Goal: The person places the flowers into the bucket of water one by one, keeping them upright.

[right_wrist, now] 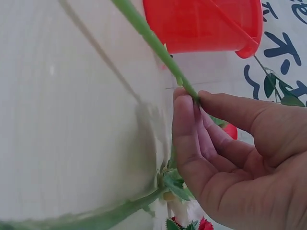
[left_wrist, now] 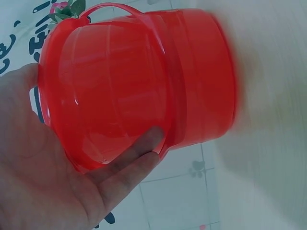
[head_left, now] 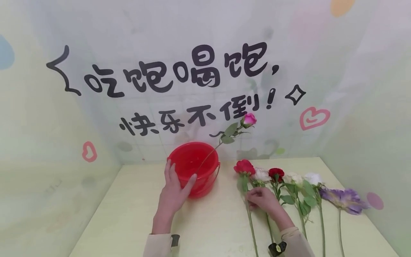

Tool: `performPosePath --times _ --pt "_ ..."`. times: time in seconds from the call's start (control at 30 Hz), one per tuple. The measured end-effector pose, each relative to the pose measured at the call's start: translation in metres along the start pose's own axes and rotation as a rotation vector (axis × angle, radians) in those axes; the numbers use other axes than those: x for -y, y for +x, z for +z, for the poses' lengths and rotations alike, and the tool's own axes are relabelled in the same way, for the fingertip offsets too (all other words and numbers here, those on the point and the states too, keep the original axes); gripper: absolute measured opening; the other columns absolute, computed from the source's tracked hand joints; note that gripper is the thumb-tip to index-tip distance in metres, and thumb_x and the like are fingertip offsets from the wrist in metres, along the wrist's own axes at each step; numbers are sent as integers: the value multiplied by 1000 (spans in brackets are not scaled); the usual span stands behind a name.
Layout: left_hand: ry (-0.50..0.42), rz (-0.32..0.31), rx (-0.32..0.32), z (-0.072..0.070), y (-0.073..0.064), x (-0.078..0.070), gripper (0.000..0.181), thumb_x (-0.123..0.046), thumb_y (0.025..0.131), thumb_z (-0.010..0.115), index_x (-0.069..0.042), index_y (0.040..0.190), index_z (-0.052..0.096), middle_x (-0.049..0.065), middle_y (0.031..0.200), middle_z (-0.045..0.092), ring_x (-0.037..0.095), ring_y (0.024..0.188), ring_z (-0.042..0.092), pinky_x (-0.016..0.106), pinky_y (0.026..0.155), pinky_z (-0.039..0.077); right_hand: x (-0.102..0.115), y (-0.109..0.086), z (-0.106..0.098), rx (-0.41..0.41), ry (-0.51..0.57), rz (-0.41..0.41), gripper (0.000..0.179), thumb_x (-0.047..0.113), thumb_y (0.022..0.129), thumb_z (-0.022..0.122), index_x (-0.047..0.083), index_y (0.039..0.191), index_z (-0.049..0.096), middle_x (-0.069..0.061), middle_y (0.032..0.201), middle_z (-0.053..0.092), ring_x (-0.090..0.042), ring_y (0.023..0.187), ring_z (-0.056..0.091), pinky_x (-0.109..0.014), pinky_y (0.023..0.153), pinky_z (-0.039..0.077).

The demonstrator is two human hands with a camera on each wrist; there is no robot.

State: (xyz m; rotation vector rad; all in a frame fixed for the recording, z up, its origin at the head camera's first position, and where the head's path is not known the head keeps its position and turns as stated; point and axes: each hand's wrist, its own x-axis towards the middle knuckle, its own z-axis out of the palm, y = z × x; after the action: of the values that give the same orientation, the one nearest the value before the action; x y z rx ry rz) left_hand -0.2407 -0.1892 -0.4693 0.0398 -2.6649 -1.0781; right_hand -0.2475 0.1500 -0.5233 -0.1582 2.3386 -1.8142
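Observation:
My left hand point(head_left: 173, 196) holds the side of a red bucket point(head_left: 205, 187), thumb and fingers spread around it near the rim. In the left wrist view the fingers point(left_wrist: 132, 167) lie along the bucket's wall. A pink rose point(head_left: 248, 120) leans out of the bucket to the right, its stem inside. With thumb and fingertips my right hand point(head_left: 264, 201) pinches the green stem point(right_wrist: 158, 45) of a red flower point(head_left: 244, 167). In the right wrist view, that stem is raised above the table and casts a shadow.
Right of the red flower lie a pale pink flower point(head_left: 261, 175), a dark red carnation point(head_left: 277, 174), a cream flower point(head_left: 293, 178), a white flower point(head_left: 313, 178) and a purple flower point(head_left: 345, 200). A printed curtain point(head_left: 205, 28) hangs behind the table point(head_left: 128, 214).

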Motion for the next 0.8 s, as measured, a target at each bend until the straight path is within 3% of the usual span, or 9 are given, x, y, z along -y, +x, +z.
performPosePath --times 0.23,0.5,0.8 --pt "-15 12 -22 -2 -1 -1 113 -55 91 77 -18 169 4 14 160 38 39 122 63 53 85 64 27 1 -6 10 58 -34 25 3 103 64 -18 116 65 -22 100 72 -21 82 72 -34 76 64" --pt "-21 -2 2 9 3 -11 116 -57 90 78 -20 169 2 12 160 38 38 125 62 52 87 63 60 10 -39 -91 102 -64 35 10 107 63 -14 132 59 -17 110 72 -13 90 72 -30 85 63" --pt "-17 -12 -10 1 -3 -9 115 -52 91 79 -16 169 4 15 161 35 41 127 60 54 87 63 121 28 -54 -185 186 -214 42 17 107 64 -13 135 56 -9 109 71 -11 91 75 -29 91 61"
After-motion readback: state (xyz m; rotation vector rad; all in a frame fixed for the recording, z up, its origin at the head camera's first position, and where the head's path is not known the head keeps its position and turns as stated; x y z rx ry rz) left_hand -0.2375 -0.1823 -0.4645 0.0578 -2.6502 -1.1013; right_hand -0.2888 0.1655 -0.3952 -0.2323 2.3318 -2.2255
